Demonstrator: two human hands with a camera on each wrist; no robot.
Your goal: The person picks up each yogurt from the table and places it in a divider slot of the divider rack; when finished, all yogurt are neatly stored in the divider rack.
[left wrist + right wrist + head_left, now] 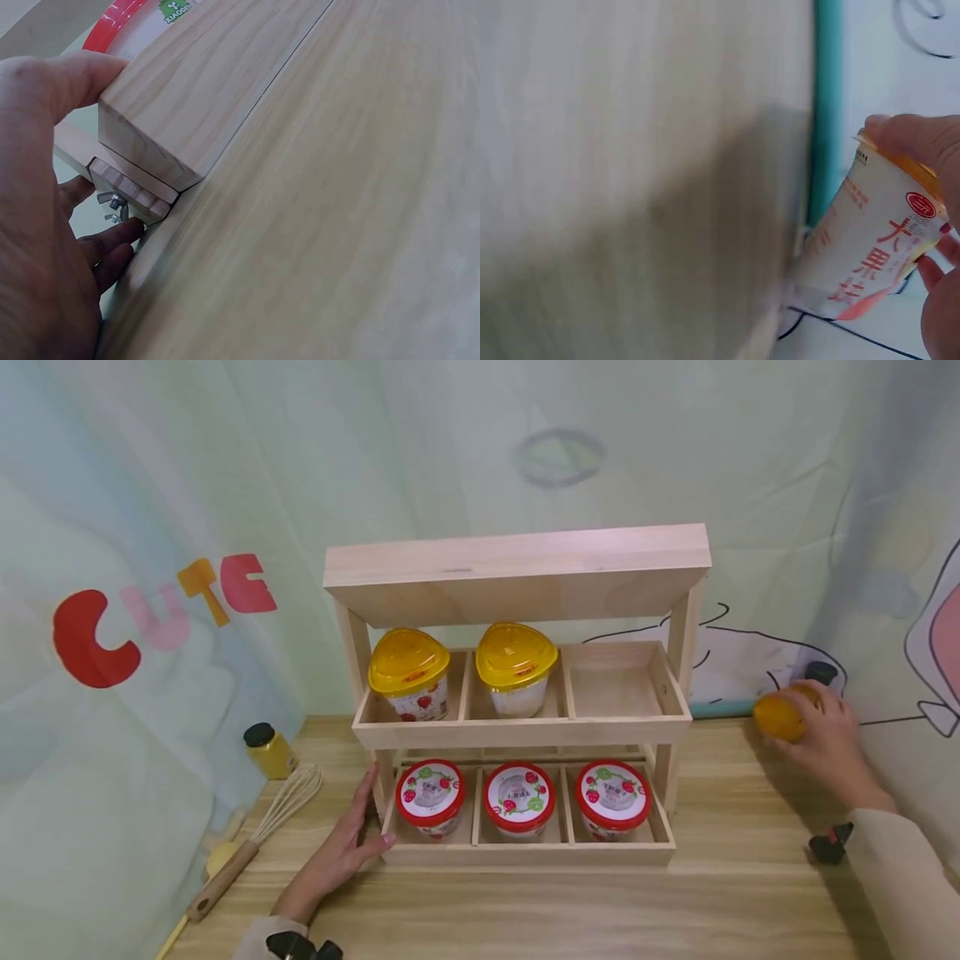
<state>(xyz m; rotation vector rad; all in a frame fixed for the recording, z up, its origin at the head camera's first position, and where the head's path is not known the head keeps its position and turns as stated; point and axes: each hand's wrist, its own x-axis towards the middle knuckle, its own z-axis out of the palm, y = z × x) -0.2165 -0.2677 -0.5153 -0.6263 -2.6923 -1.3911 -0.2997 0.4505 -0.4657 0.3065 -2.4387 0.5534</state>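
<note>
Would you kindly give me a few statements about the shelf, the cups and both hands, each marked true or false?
1. The right hand grips a yellow-lidded cup. True.
2. The upper shelf holds three cups. False: two, with the right compartment empty.
3. The left hand touches the rack's lower left corner. True.
4. The lower cups have yellow lids. False: the three red-lidded cups sit there.

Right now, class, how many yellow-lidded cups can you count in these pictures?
3. Two stand in the rack's upper shelf: one in the left compartment, one in the middle compartment. The right hand grips the third cup on the table.
</note>
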